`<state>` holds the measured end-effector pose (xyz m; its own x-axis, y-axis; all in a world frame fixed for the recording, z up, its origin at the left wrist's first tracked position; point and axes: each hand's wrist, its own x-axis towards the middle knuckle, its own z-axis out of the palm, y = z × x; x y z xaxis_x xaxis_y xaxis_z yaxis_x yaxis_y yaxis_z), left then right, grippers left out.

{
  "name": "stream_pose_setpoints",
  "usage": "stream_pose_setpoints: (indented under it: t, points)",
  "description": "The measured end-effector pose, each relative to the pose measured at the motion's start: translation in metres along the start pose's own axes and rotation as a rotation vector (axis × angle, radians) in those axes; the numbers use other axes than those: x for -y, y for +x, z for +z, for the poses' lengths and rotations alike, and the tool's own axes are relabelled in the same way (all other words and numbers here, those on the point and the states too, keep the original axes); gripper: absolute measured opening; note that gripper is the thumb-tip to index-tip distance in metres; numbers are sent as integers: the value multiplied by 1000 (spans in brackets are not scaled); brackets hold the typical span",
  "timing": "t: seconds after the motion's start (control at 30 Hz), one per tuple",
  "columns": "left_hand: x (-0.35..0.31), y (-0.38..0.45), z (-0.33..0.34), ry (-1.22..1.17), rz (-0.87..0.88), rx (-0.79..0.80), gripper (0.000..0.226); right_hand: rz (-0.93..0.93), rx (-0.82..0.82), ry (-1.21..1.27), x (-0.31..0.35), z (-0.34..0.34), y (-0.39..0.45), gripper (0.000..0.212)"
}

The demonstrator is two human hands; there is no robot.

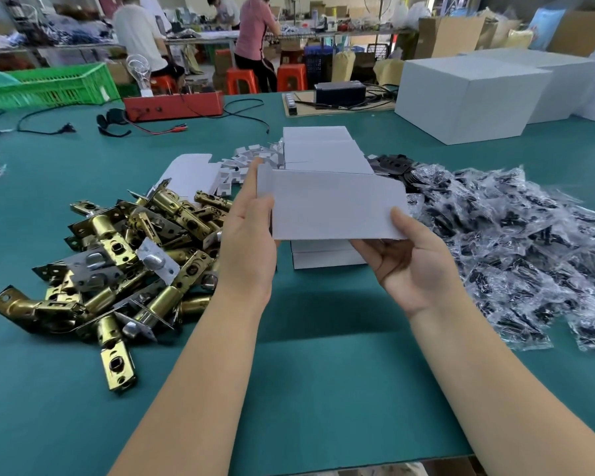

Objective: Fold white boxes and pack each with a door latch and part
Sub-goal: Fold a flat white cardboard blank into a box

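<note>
A flat, unfolded white box (pixel 334 207) is held up over the middle of the green table. My left hand (pixel 246 242) grips its left edge, thumb on the front. My right hand (pixel 409 255) holds its lower right corner, thumb on top and fingers beneath. Under the box lie several finished white boxes (pixel 323 259), and more are stacked behind it (pixel 323 149). A heap of brass door latches (pixel 117 255) lies to the left. To the right spreads a pile of black parts in clear bags (pixel 516 249).
Flat box blanks (pixel 193 173) lie behind the latches. Large white cartons (pixel 468 97) stand at the back right, a red device (pixel 172 104) with cables and a green crate (pixel 49 85) at the back left. People work at far tables.
</note>
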<state>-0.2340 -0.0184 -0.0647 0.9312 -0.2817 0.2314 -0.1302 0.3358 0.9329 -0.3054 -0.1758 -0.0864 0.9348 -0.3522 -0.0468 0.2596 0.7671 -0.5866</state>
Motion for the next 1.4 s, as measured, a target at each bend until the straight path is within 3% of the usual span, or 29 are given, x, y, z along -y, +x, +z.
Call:
stream_pose_setpoints:
  t: [0.23, 0.37, 0.57, 0.73, 0.87, 1.0, 1.1, 1.3, 1.4]
  points:
    - [-2, -1, -3, -193, -28, 52, 58, 18, 2, 16, 2, 1, -1, 29]
    - [0, -2, 0, -164, -15, 107, 58, -24, 74, -78, -1, -1, -4, 33]
    - [2, -1, -2, -124, 17, 62, 19, -119, 38, -103, -1, 1, -5, 30]
    - [7, -3, 1, -19, 64, -67, 20, -188, 213, -175, 0, 5, -10, 39]
    - [4, -3, -3, -102, 12, -77, 24, -319, 173, -530, -16, 6, -15, 33]
    - [-2, -1, -3, -220, -44, 7, 26, -174, 154, -390, -17, 8, -11, 30]
    - [-5, 0, -3, -236, -60, 75, 25, -181, 145, -323, -11, 4, -7, 26]
    - [-3, -2, -1, -213, -89, 71, 27, -246, 104, -458, -15, 7, -8, 48]
    - [-3, -5, -1, -167, -59, 104, 32, -250, 137, -511, -16, 6, -9, 39]
